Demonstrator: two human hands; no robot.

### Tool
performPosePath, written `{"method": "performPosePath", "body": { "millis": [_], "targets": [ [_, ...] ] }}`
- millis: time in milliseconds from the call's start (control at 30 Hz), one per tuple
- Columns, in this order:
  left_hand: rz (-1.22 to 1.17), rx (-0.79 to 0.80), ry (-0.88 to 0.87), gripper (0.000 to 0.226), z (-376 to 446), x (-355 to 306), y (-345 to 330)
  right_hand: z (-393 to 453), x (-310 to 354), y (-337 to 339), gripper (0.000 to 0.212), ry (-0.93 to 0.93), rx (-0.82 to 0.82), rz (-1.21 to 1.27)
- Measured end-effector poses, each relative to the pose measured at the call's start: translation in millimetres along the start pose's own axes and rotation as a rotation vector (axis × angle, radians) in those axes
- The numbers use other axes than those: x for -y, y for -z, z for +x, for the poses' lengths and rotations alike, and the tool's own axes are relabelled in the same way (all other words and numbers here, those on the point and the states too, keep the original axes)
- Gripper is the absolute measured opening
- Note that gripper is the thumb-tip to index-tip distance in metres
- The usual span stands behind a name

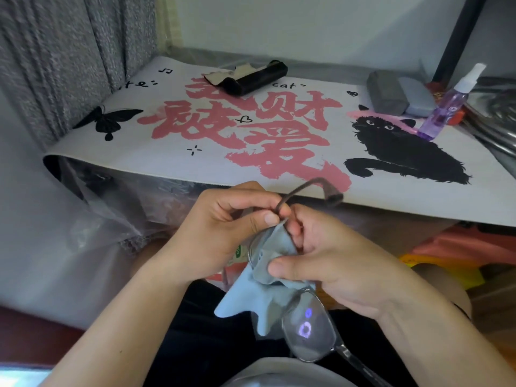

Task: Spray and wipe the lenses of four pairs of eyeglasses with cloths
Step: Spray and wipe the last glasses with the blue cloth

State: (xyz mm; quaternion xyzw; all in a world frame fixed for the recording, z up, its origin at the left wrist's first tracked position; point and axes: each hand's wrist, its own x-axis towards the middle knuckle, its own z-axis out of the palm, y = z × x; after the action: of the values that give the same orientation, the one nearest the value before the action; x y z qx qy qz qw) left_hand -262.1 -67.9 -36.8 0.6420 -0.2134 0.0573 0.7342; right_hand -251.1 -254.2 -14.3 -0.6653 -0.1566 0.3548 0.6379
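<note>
I hold a pair of clear-framed eyeglasses [308, 335] over my lap, in front of the table edge. My left hand [220, 233] pinches the frame near its dark temple arm, which sticks up toward the table. My right hand [321, 255] pinches a light blue cloth [251, 297] folded round the upper lens, thumb on top. The lower lens is bare and shows purple reflections. A purple spray bottle [446, 107] with a white nozzle stands at the table's right end.
A printed desk mat [195, 152] with pink characters and a black cat covers the table. A black glasses case [257, 78] with a beige cloth lies at the back. Two grey cases [396, 92] sit by the bottle. A grey curtain hangs at the left.
</note>
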Motion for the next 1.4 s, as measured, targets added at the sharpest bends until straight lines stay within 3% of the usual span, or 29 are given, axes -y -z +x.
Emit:
{"method": "performPosePath", "body": {
  "millis": [133, 300, 367, 500, 733, 833, 1000, 1167, 1267, 1400],
  "targets": [
    [0.009, 0.016, -0.030, 0.015, 0, -3, 3, 2, 8, 7, 0.044, -0.134, 0.291, 0.344],
    [0.103, 0.063, -0.033, 0.012, -2, -2, 4, 7, 12, 6, 0.033, -0.216, 0.438, 0.289],
    [0.127, 0.100, -0.014, 0.011, -2, -1, 3, 7, 11, 2, 0.036, -0.212, 0.383, 0.197],
    [0.136, 0.054, 0.026, 0.011, -1, 0, 3, 5, 8, -8, 0.038, -0.114, 0.092, 0.046],
    [0.104, -0.095, 0.074, 0.011, 1, 8, -5, 10, 7, -17, 0.052, -0.024, -0.172, 0.176],
    [0.116, -0.105, 0.076, 0.011, 0, 9, -7, 10, 6, -13, 0.047, 0.011, -0.302, 0.189],
    [0.132, -0.114, 0.075, 0.012, 1, 4, -6, 5, 0, -11, 0.035, 0.091, -0.384, 0.219],
    [0.173, -0.135, -0.003, 0.017, 0, -1, 0, -3, -11, -11, 0.015, 0.227, -0.499, -0.055],
    [0.229, -0.230, -0.106, 0.029, 3, -9, 17, -12, -16, -4, 0.016, 0.188, -0.450, -0.038],
    [0.270, -0.187, -0.192, 0.024, 3, -22, 27, -20, -12, 6, 0.021, 0.196, -0.380, 0.029]
  ]
}}
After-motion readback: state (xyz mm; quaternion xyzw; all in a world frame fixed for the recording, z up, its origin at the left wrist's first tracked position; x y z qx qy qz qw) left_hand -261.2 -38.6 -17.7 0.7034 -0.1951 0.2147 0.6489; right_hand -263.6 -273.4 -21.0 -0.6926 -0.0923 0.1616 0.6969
